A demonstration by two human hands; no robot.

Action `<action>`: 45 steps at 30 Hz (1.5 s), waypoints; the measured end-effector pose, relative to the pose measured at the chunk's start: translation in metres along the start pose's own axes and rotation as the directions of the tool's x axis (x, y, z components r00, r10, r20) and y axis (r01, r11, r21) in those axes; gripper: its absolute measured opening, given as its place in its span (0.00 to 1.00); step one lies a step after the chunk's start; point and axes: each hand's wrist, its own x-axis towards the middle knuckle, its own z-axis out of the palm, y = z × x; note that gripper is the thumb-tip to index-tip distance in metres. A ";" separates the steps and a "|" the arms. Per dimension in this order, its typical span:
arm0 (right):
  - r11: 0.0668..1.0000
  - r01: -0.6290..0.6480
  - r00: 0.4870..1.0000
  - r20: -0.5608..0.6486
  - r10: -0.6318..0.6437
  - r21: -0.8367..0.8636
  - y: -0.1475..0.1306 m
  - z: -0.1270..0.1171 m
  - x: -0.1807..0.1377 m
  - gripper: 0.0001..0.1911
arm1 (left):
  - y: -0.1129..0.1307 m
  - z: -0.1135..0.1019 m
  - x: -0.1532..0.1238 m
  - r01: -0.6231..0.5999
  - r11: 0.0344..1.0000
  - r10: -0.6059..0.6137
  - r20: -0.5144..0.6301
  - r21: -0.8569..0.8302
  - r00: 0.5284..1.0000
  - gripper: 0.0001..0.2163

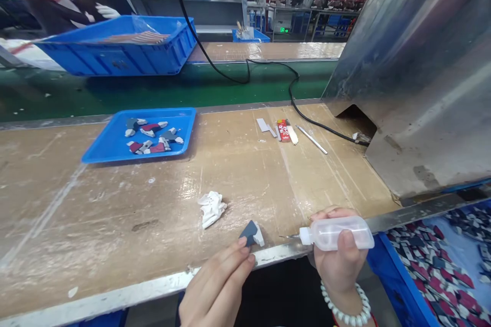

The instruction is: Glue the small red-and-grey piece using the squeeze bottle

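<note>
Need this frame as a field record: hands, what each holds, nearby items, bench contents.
left hand: pinches a small dark-and-white part at the fingers
right hand: grips a clear squeeze bottle, needle tip toward the part
wrist: white bead bracelet on the right
near hands: crumpled white tissue
bench: small blue tray of similar parts, red lighter, thin rod
lower right: blue bin full of parts
behind: large blue crate, black cable

Translucent plastic bottle (337,232), scuffed wooden bench (115,214), glossy blue plastic tray (111,143).
</note>
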 end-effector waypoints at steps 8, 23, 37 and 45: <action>0.998 -0.004 0.999 0.037 0.007 -0.055 0.002 -0.003 -0.004 0.10 | -0.012 -0.007 0.037 -0.049 0.998 0.037 0.231 0.044 0.972 0.07; 0.968 0.127 0.970 0.229 -0.076 -0.216 -0.005 0.000 -0.004 0.14 | -0.018 -0.001 0.052 -0.516 0.836 0.398 0.439 0.189 0.805 0.05; 0.929 0.287 0.914 0.357 -0.193 -0.233 -0.016 0.010 0.007 0.16 | -0.024 -0.003 0.063 -0.293 0.955 0.236 0.471 0.049 0.850 0.06; 0.920 0.299 0.919 0.336 -0.206 -0.254 -0.017 0.011 0.009 0.17 | -0.023 -0.004 0.063 -0.239 0.970 0.190 0.487 0.040 0.852 0.06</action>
